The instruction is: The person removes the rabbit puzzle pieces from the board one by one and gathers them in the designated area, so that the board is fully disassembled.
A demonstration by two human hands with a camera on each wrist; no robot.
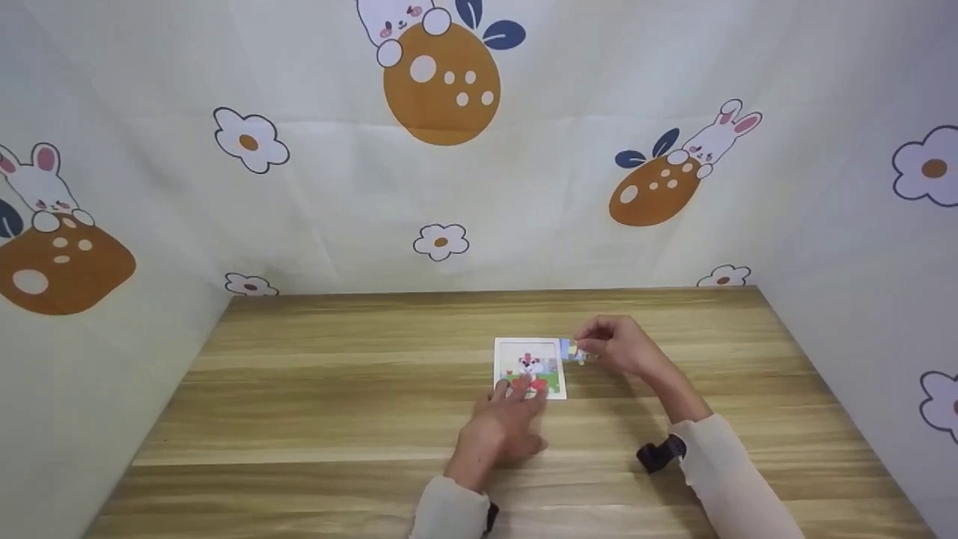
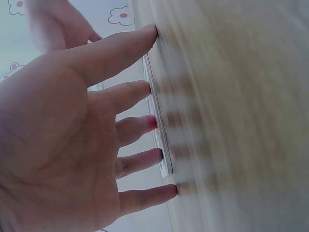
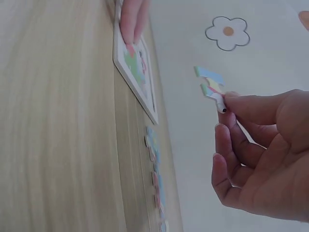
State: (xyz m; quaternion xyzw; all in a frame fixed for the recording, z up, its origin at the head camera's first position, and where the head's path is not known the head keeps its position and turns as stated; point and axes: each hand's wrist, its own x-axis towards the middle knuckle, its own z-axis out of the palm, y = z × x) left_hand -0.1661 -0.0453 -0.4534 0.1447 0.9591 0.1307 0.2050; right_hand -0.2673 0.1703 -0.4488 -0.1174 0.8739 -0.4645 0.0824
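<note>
A small square jigsaw board (image 1: 513, 349) with a white rim lies flat on the table. Assembled picture pieces, with a red-and-white figure over green, cover its lower part; its upper left is plain white. My left hand (image 1: 503, 430) rests spread fingertips on the near part of the board, fingers extended, as the left wrist view also shows. Just right of the board, my right hand (image 1: 621, 348) pinches a jigsaw piece (image 3: 212, 82) between thumb and fingers. That piece, pale blue, green and yellow, is held above the table in the right wrist view.
Several loose jigsaw pieces (image 3: 155, 169) lie in a row beside the board, largely hidden under my right hand in the head view. The wooden table (image 1: 314, 389) meets a pale cloth backdrop (image 1: 337, 195) printed with rabbits, oranges and flowers at the back and sides.
</note>
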